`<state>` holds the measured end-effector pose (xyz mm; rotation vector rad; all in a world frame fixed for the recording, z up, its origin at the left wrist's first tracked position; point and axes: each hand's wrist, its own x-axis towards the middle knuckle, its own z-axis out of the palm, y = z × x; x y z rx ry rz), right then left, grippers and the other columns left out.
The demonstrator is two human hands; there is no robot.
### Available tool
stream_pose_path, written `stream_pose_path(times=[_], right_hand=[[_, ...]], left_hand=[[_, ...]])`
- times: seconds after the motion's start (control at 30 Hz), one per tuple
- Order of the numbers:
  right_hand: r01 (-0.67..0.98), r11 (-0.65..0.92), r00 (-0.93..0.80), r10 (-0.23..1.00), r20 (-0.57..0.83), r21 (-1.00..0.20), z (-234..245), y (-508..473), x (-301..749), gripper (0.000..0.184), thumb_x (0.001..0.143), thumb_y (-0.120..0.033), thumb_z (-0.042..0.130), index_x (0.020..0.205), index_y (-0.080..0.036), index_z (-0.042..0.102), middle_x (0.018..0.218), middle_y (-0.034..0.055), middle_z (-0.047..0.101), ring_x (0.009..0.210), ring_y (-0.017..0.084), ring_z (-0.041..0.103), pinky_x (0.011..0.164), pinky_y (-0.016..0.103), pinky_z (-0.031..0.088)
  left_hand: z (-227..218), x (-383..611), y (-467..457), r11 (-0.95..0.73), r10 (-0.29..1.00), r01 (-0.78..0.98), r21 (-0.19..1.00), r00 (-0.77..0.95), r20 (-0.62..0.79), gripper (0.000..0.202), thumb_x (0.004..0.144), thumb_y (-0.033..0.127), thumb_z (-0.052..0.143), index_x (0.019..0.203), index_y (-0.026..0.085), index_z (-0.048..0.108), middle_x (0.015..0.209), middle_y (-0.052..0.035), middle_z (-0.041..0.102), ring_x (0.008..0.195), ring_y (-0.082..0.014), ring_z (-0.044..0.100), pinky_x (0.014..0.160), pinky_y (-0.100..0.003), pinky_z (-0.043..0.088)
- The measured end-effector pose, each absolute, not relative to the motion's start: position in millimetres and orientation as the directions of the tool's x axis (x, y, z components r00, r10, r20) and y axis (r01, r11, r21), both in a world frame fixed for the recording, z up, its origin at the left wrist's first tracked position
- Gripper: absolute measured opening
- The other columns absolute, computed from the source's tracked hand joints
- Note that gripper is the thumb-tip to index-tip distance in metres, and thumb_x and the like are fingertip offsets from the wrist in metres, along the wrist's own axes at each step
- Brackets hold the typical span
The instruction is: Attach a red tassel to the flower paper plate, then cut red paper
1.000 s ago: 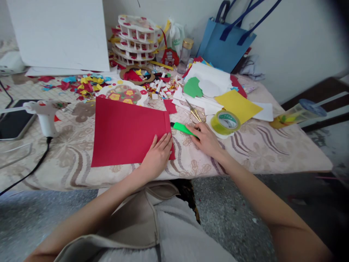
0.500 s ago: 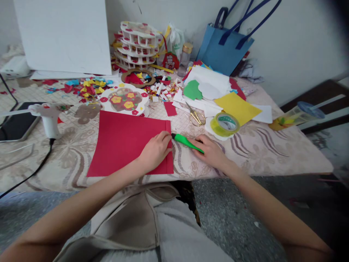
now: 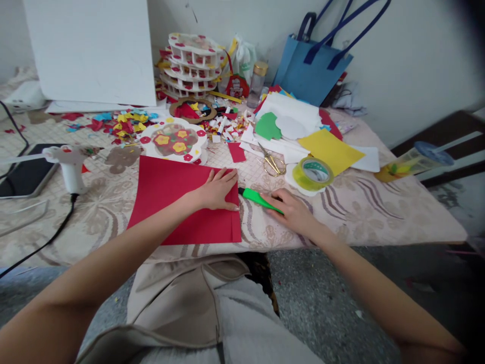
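A sheet of red paper lies flat at the table's front, with a narrow fold or crease along its right side. My left hand is spread on it, palm down, fingertips by the right edge and thumb lower down. Just right of the paper, my right hand is closed around a green utility knife, whose black tip points left toward the paper's edge. Whether a blade is out cannot be made out. Beyond the knife lie gold-handled scissors and a roll of clear yellowish tape.
A white hot glue gun with a cord and a tablet-like device are at left. Behind the paper sit a flower-decorated white panel, paper scraps and a tiered white model. A drink cup stands at right.
My left hand has shifted slightly up the red paper and its fingers have spread out flat. The right hand and the green knife have hardly moved.
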<state>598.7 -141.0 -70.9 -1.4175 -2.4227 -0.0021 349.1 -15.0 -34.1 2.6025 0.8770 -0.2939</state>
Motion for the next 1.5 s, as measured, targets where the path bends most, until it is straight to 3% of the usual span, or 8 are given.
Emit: stream_pose_path(times=[0.2,0.4,0.73,0.93,1.23,1.5], right_hand=[[0.87,0.475,-0.414,0.851,0.322,-0.135,-76.0,-140.2,596.7,0.041,0.097,-0.026,0.044,0.137,-0.022,0.05,0.1,0.0111,0.054,0.091,0.023,0.056,0.076,0.038,0.054],[0.888,0.45,-0.401,0.859,0.317,-0.094,-75.6,-133.0,595.4,0.04,0.097,-0.026,0.043,0.135,-0.018,0.053,0.098,0.0115,0.054,0.088,0.023,0.055,0.076,0.037,0.053],[0.897,0.426,-0.369,0.868,0.331,-0.117,-73.0,-120.4,592.9,0.042,0.096,-0.028,0.044,0.137,-0.02,0.052,0.097,0.0116,0.055,0.085,0.024,0.054,0.075,0.039,0.051],[0.898,0.418,-0.36,0.876,0.321,-0.136,-72.0,-117.7,593.4,0.043,0.096,-0.029,0.044,0.138,-0.024,0.05,0.099,0.0107,0.055,0.088,0.024,0.054,0.077,0.04,0.051],[0.901,0.418,-0.365,0.874,0.321,-0.115,-71.8,-121.7,593.1,0.04,0.097,-0.028,0.043,0.134,-0.019,0.054,0.098,0.0109,0.055,0.085,0.022,0.055,0.075,0.037,0.052],[0.902,0.404,-0.341,0.882,0.326,-0.15,-72.7,-129.8,590.0,0.041,0.096,-0.027,0.045,0.136,-0.022,0.053,0.096,0.0098,0.056,0.085,0.022,0.055,0.072,0.037,0.052]], left_hand=[[-35.2,348.9,-15.1,-0.729,0.543,0.616,0.298,0.786,-0.296,0.107,0.074,0.063,0.06,0.154,0.01,0.011,0.162,-0.0171,0.006,0.148,-0.0386,0.0,0.116,-0.06,0.009],[-39.3,348.2,-14.3,-0.726,0.548,0.608,0.319,0.793,-0.265,0.109,0.073,0.063,0.061,0.153,0.008,0.011,0.161,-0.0187,0.009,0.148,-0.0383,0.002,0.116,-0.06,0.007],[-49.3,346.8,-13.1,-0.697,0.581,0.602,0.39,0.793,-0.183,0.122,0.068,0.061,0.066,0.153,0.008,-0.004,0.16,-0.0237,0.011,0.148,-0.0381,0.004,0.116,-0.058,0.007],[-51.0,345.8,-13.0,-0.693,0.579,0.58,0.429,0.802,-0.148,0.121,0.067,0.06,0.066,0.153,0.012,-0.003,0.16,-0.0231,0.011,0.147,-0.0403,0.007,0.115,-0.06,0.008],[-52.3,345.8,-11.7,-0.692,0.581,0.587,0.42,0.798,-0.159,0.121,0.066,0.062,0.067,0.153,0.009,0.001,0.16,-0.0229,0.012,0.148,-0.0391,0.006,0.116,-0.059,0.007],[-49.1,345.9,-13.3,-0.686,0.581,0.595,0.418,0.794,-0.176,0.121,0.066,0.062,0.067,0.153,0.008,0.001,0.16,-0.0229,0.012,0.148,-0.0385,0.006,0.116,-0.059,0.007]])
